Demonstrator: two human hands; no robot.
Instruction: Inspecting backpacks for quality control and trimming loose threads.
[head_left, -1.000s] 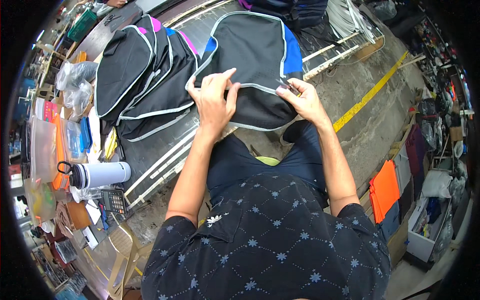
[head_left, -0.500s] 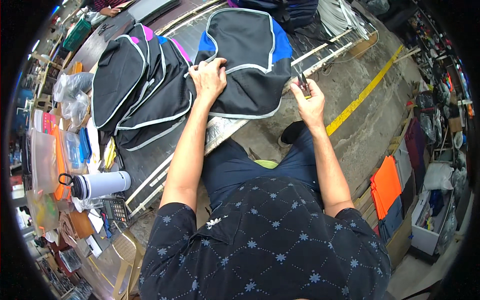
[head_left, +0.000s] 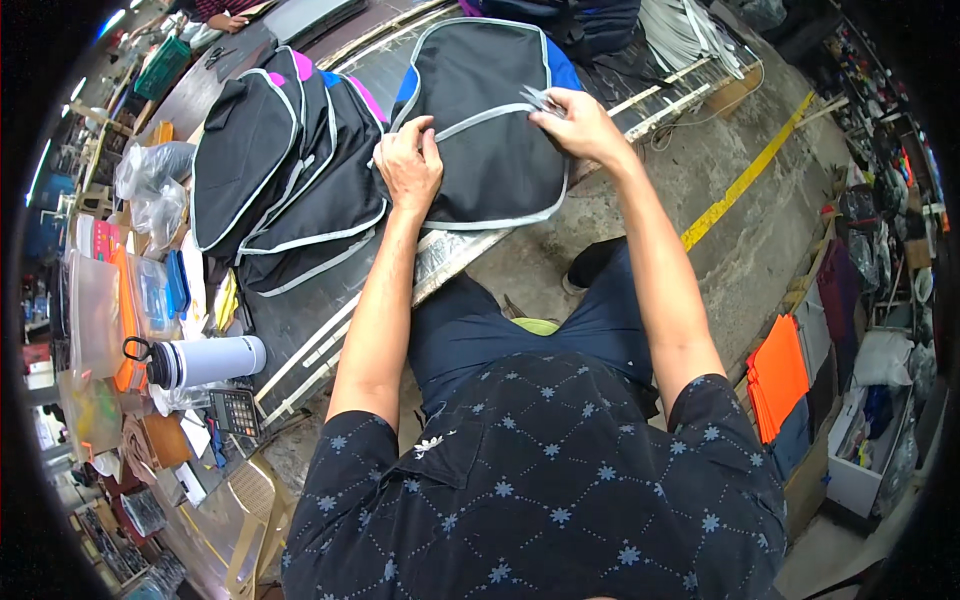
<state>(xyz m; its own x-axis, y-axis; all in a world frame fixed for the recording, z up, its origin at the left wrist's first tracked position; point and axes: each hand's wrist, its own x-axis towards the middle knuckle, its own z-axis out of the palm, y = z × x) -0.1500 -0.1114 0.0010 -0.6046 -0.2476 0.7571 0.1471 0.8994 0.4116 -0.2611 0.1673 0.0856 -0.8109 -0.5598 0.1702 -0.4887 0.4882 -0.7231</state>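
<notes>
A black fabric panel [head_left: 490, 185] with grey edge binding and blue side patches lies at the table's edge in front of me. It looks like a sewn bag piece. My left hand [head_left: 409, 168] has its fingers curled at the panel's left edge, gripping the fabric there. In my right hand [head_left: 578, 125] is a small pair of thread snips [head_left: 540, 99], its metal blades over the grey binding line across the panel. The snips' grip is hidden in my fingers. Left of the panel, several similar black pieces [head_left: 245, 165] with pink and blue patches overlap in a pile.
A white bottle [head_left: 215, 361] and a calculator [head_left: 236, 411] stand at the table's left, near clear plastic boxes [head_left: 95, 315]. Grey strips [head_left: 680, 40] lie at the far end. Another person's hand [head_left: 232, 22] shows at the far left. Orange sheets [head_left: 777, 378] are at the right.
My right hand has moved left and up with the snips, from beside the panel to over its binding line. The panel's middle now lies flatter; my left hand stays near its left edge.
</notes>
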